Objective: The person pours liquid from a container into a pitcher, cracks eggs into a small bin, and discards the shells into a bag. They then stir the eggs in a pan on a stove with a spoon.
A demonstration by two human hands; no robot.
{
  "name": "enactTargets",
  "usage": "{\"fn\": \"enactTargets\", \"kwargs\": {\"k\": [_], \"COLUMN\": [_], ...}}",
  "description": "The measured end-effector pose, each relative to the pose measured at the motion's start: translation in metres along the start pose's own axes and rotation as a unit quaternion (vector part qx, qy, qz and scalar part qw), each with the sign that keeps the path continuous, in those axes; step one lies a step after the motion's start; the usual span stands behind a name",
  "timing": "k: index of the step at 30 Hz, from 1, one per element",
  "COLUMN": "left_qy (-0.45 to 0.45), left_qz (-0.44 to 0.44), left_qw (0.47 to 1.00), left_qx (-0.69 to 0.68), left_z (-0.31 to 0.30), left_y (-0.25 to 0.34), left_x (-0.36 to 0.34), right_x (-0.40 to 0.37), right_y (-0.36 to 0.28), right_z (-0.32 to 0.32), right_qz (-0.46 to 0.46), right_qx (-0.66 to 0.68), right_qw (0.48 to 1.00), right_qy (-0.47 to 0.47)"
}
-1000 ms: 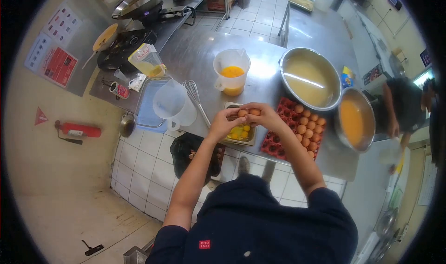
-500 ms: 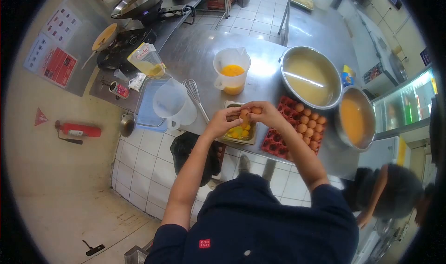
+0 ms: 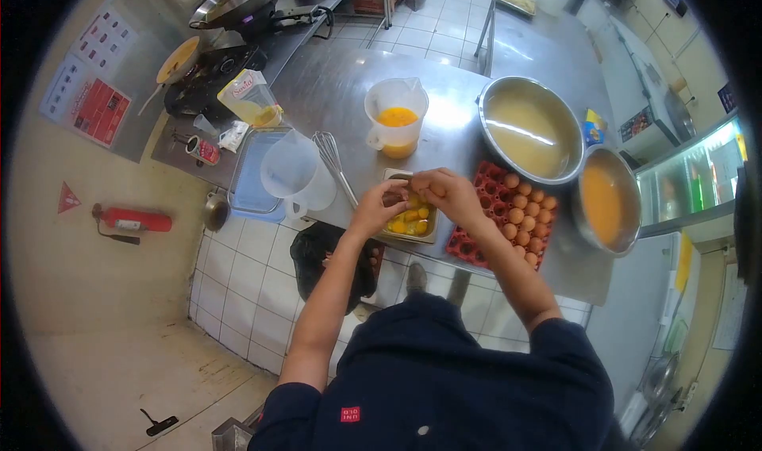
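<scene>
Over the pan (image 3: 410,238) of yolks (image 3: 416,226), the left hand (image 3: 379,208) and right hand (image 3: 451,197) curl inward; I can't tell what either grip holds. Fingers hide the pan's far part. Right of it, the forearm partly covers the egg tray (image 3: 467,248).

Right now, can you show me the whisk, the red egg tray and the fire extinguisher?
Whisk (image 3: 334,162): head view, on its wires.
Red egg tray (image 3: 468,246): head view, on a bare part without eggs.
Fire extinguisher (image 3: 144,220): head view, middle of its red body.
</scene>
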State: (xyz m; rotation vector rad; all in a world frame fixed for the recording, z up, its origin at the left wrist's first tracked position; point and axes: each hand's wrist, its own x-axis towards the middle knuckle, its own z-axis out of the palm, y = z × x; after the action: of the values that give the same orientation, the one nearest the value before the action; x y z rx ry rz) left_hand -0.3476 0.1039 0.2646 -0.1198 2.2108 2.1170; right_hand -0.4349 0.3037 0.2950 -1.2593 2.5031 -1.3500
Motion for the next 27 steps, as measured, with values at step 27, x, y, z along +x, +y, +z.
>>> {"fn": "enactTargets", "kwargs": {"k": [27], "left_qy": [0.513], "left_qz": [-0.041], "left_qw": [0.855], "left_qx": [-0.062], "left_z": [-0.062], "left_y": [-0.14], "left_x": [-0.194], "right_x": [-0.052], "right_y": [0.086], "right_z": [-0.092], "right_qz": [0.324], "right_qx": [-0.411], "right_qw": [0.849], "right_qy": [-0.074]}}
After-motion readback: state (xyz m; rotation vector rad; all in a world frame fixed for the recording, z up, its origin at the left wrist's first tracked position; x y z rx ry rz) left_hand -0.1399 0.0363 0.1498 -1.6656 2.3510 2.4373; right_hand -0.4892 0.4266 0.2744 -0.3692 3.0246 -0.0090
